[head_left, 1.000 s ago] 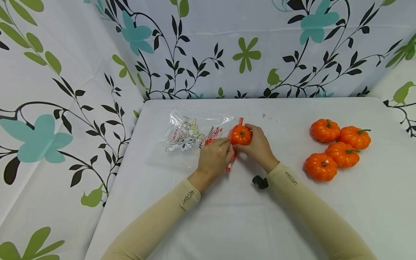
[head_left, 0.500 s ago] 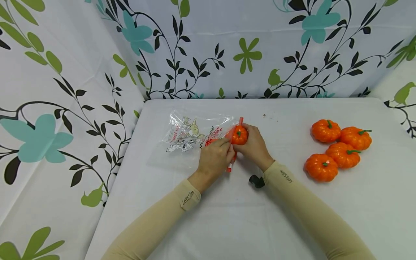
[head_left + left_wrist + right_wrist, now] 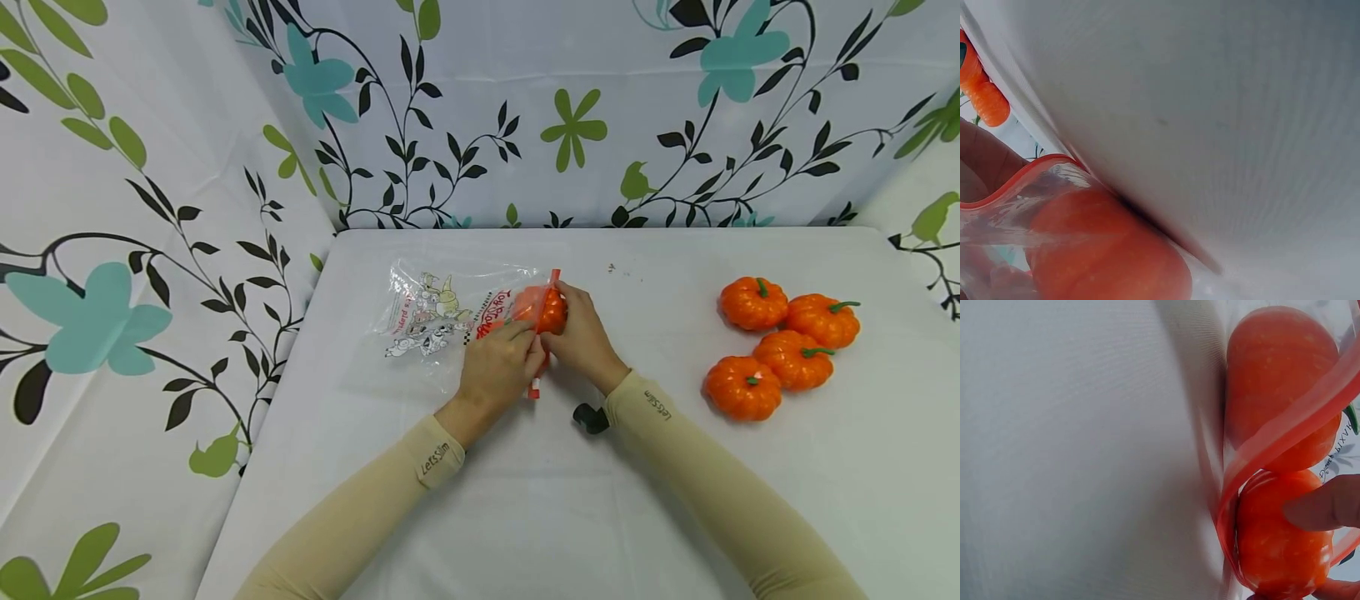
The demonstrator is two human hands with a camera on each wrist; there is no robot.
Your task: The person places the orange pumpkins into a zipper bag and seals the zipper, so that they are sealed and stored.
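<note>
Orange pumpkin (image 3: 553, 313) held in the right hand (image 3: 591, 346), partly inside the mouth of a clear plastic bag (image 3: 442, 321); a fingertip pressed to its glossy side in the right wrist view. Gripping the bag by its red edge strip (image 3: 1272, 439), close to that same pumpkin: the left hand (image 3: 495, 367), fingertips partly out of sight. Deeper in the bag, just beside the held one, a second pumpkin (image 3: 1282, 375), seen through plastic. Cartoon figures and red lettering printed on the bag, all on a white table (image 3: 637, 517). Beige sleeves (image 3: 360, 512) on both forearms; next to the right cuff, a small black object (image 3: 591, 418). Well to the right, four more pumpkins (image 3: 792, 360) with green stems, clustered together. Behind and leftward, hanging white cloth (image 3: 465, 75) with teal, green and black plant patterns.
</note>
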